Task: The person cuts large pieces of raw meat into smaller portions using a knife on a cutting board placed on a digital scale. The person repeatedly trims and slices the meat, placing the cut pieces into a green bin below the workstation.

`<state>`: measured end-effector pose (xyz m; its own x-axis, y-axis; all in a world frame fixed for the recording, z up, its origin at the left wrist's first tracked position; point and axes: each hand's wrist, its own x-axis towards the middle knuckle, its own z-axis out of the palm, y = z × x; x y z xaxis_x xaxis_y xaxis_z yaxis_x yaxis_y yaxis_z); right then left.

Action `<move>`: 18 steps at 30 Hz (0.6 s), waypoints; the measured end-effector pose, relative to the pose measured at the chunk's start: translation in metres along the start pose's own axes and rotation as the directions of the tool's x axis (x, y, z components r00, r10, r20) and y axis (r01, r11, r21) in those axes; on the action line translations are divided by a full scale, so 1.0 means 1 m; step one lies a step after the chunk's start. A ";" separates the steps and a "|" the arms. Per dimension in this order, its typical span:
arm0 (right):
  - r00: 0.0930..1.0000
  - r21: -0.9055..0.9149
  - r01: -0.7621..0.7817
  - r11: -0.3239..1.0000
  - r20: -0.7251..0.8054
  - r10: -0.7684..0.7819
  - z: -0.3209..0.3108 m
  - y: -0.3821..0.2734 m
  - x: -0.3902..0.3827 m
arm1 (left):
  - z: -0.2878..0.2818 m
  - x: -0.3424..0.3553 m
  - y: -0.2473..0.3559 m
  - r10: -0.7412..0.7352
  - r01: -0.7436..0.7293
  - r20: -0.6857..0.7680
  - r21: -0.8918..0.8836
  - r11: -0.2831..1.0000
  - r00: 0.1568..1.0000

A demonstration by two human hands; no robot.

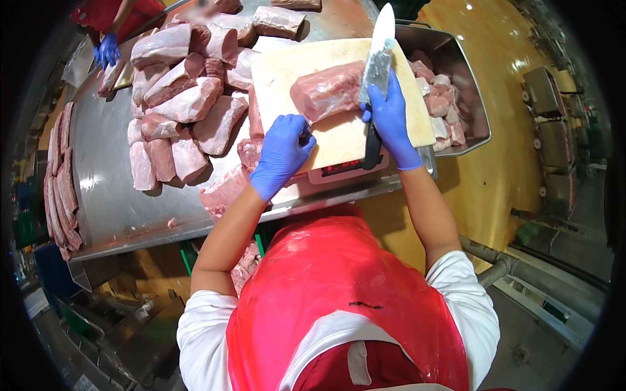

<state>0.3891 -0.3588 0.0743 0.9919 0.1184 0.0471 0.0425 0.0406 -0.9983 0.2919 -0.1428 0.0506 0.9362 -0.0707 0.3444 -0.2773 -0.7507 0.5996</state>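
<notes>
A pale cutting board (339, 146) carries one thick block of pink raw meat (328, 91). In its blue glove, my right hand (391, 120) grips a wide-bladed knife (380, 52) with a black handle. The blade points away from me, flat side showing, wet and smeared, just right of the meat block. My left hand (285, 153), also gloved in blue, rests by the board's near left edge with its fingers curled in. What lies inside those fingers is hidden. It is apart from the block.
Many raw meat pieces (186, 104) heap on the steel table (104, 176) at left, with long strips (62, 189) farther left. A steel tub (479, 98) of cut chunks stands right. A scale display (339, 171) shows under the board. Another person's gloved hand (107, 51) is far left.
</notes>
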 end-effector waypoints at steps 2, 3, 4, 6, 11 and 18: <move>0.997 -0.075 0.045 0.996 0.062 -0.040 0.002 -0.006 0.015 | 0.004 -0.003 0.008 -0.003 0.000 -0.054 -0.068 0.998 0.999; 0.996 -0.179 0.026 0.984 0.092 -0.010 -0.001 -0.012 0.018 | 0.006 -0.003 0.012 -0.027 0.021 -0.075 -0.081 0.996 0.997; 0.993 -0.281 0.012 0.960 0.116 0.022 -0.003 -0.017 0.021 | 0.006 -0.003 0.016 -0.049 0.040 -0.094 -0.094 0.995 0.994; 0.954 -0.414 0.237 0.879 0.268 -0.131 0.008 -0.034 -0.002 | 0.010 -0.007 0.009 -0.104 0.086 -0.133 -0.138 0.987 0.986; 0.783 -0.584 0.470 0.662 0.622 -0.007 0.030 -0.044 -0.050 | 0.018 -0.013 0.005 -0.323 0.252 -0.095 -0.435 0.864 0.942; 0.788 -0.728 0.469 0.500 0.600 0.134 -0.009 -0.048 -0.099 | 0.005 0.002 0.001 -0.244 0.193 -0.089 -0.381 0.904 0.966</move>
<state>0.2894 -0.3813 0.1171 0.7156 0.6944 -0.0753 0.5740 -0.6461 -0.5031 0.2949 -0.1470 0.0482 0.9523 0.1733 0.2510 -0.1524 -0.4425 0.8837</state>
